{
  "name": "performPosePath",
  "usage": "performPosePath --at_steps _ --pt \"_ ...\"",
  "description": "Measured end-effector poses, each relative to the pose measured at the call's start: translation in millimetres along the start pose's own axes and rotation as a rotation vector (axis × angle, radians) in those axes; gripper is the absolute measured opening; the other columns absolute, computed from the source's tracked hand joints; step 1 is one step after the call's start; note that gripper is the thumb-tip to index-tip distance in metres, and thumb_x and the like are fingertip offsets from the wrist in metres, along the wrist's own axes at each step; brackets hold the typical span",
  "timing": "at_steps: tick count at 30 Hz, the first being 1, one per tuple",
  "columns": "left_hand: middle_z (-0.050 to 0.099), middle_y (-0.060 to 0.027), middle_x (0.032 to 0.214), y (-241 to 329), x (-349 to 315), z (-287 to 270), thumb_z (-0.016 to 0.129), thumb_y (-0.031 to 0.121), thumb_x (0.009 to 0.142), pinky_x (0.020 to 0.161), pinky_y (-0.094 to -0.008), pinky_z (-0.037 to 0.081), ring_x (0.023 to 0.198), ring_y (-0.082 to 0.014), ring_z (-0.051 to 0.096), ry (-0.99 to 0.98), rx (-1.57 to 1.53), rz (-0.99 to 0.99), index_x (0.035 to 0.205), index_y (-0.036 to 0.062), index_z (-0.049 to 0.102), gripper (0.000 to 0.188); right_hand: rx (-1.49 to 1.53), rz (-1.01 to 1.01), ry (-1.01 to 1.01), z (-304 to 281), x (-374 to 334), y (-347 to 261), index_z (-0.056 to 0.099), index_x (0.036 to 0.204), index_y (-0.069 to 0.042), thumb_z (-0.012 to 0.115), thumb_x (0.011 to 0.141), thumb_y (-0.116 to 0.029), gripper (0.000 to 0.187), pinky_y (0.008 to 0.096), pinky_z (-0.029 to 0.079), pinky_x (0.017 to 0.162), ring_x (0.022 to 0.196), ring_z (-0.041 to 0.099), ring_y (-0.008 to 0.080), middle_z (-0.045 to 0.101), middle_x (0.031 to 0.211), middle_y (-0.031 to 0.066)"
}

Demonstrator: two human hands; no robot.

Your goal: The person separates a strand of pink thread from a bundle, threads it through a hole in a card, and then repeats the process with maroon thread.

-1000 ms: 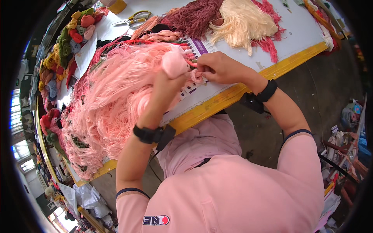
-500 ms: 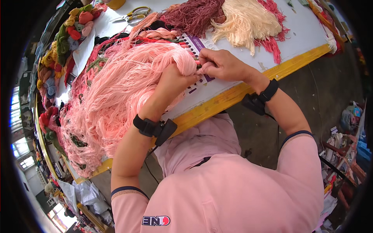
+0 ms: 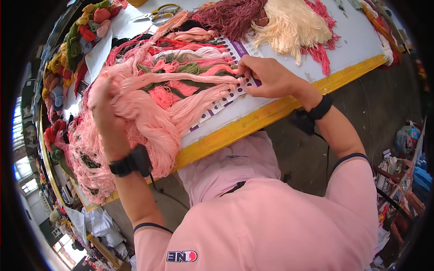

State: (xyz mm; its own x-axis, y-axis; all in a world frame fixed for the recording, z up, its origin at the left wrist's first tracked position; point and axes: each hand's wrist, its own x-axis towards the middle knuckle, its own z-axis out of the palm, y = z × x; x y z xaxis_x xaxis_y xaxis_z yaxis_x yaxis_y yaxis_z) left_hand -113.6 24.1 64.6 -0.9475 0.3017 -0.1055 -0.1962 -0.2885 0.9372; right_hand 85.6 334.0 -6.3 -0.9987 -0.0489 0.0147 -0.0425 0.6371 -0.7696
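A large mass of loose pink thread spreads over the left of the table. My left hand, blurred by motion, is closed on the gathered pink thread at its far left. From there a strand runs right to a white and purple card with holes. At the card's edge my right hand is closed, thumb and fingers about the strand's end; their exact grip is partly hidden. Green, coral, white and red thread bundles lie side by side, their ends at the card's holes.
Scissors with yellow handles lie at the back. Maroon thread and cream thread lie behind the card. A yellow edge borders the white table. Coloured hanks hang at far left; bagged material sits at right.
My left hand has swung left with the pink thread, uncovering the coloured bundles and the card's edge. My right hand stays by the card, its fingers slightly more spread.
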Motion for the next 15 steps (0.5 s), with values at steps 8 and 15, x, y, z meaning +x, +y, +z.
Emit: performPosePath --at_steps 8,15 --pt "0.069 -0.0103 0.074 -96.6 -56.2 81.3 0.075 0.023 0.077 0.065 -0.0329 0.052 0.068 -0.0176 0.067 -0.496 0.834 0.101 0.092 0.0023 0.071 0.025 -0.381 -0.046 0.176 22.6 -0.6 -10.9 0.053 0.094 -0.008 0.076 0.070 -0.033 0.041 0.0383 0.048 0.066 0.077 0.062 0.0284 0.059 0.086 0.0088" --pt "0.068 -0.0168 0.078 -104.6 -64.8 86.9 0.071 0.020 0.076 0.066 -0.0431 0.052 0.071 -0.0339 0.067 -0.603 1.120 0.322 0.095 0.0076 0.072 0.023 -0.328 0.033 0.196 24.9 -4.2 -19.1 0.053 0.096 -0.008 0.078 0.069 -0.038 0.047 0.0396 0.048 0.069 0.080 0.061 0.0293 0.059 0.089 0.0085"
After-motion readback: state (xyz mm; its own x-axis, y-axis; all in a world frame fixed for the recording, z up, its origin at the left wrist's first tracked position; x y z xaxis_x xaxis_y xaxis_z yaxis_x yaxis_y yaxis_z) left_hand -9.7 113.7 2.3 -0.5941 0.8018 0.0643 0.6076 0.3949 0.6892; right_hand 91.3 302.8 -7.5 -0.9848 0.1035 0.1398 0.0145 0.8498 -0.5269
